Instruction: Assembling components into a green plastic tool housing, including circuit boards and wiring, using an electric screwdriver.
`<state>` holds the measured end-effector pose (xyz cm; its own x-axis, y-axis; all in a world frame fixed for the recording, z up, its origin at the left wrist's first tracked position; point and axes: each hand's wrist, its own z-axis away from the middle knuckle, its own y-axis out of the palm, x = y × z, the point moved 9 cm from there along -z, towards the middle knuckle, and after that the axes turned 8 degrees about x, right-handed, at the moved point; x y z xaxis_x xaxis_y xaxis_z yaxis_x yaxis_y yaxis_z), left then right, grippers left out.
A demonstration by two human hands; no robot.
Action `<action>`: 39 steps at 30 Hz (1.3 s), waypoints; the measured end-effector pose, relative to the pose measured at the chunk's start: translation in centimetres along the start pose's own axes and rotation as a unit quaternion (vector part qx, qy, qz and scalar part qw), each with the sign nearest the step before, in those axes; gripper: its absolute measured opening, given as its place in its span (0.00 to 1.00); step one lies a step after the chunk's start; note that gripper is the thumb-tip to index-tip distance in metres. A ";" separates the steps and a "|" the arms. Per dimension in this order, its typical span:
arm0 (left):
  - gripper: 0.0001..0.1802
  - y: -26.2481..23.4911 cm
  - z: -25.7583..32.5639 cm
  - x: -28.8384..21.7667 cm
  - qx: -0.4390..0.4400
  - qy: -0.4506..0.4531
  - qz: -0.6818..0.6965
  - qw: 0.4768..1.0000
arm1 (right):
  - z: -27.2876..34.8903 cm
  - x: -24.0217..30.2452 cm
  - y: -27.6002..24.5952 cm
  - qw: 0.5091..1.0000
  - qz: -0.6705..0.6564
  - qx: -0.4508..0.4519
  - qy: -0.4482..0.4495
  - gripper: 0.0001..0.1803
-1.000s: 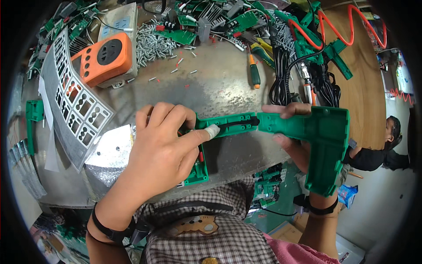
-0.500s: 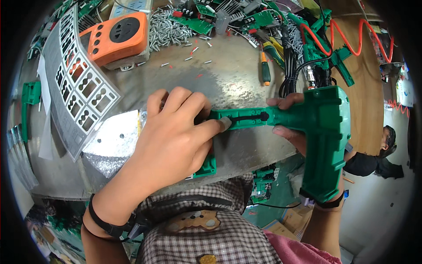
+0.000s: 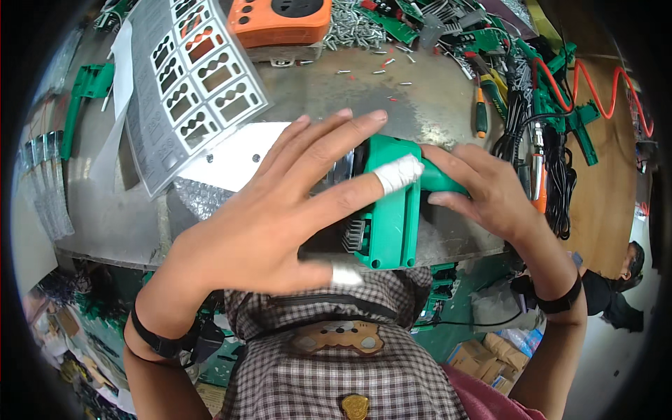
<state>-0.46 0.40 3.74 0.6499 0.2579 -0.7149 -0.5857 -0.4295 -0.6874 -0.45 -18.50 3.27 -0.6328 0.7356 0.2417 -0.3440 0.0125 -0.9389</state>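
Note:
A green plastic tool housing with a T-shaped body lies near the table's front edge, its smooth outside up. Its handle points right, and my right hand is closed around it. Above the body's left side, my left hand is spread, fingers apart. White wrapping covers its index fingertip, which overlaps the housing, and its thumb tip; whether they touch the housing I cannot tell. A grey finned metal part sticks out at the housing's left side. My left hand hides some of what lies there.
Left of the hands are a die-cut sheet and a silvery bubble-wrap pouch. An orange socket device, loose screws and circuit boards lie farther back. A screwdriver, black cables and a red coiled hose are at right.
My right hand has brought its green shell leftward and turned it over, handle now pointing right. My left hand has opened, leaving the handle section with the black strip. The view has shifted.

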 end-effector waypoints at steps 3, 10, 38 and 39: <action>0.45 0.2 -0.2 1.0 -0.006 0.020 -0.039 0.999 | -0.6 -0.4 0.4 0.989 -0.116 -0.096 -0.003 0.25; 0.45 0.7 0.1 0.3 -0.013 0.016 -0.055 0.998 | 0.4 -3.9 1.7 0.951 -0.217 -0.162 0.152 0.24; 0.21 -3.3 -7.4 4.4 -0.109 -0.084 -0.270 0.953 | -6.3 -6.1 -2.8 0.954 -0.163 -0.243 0.072 0.07; 0.19 -2.8 -7.8 5.0 -0.068 -0.099 -0.284 0.951 | -7.2 -6.5 -2.2 0.951 -0.195 -0.229 0.071 0.07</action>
<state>8.21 -3.92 3.06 0.7309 0.6344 -0.2516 -0.0904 -0.2755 -0.9570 9.38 -18.43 2.05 -0.4071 0.6979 0.5892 -0.1741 0.5740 -0.8002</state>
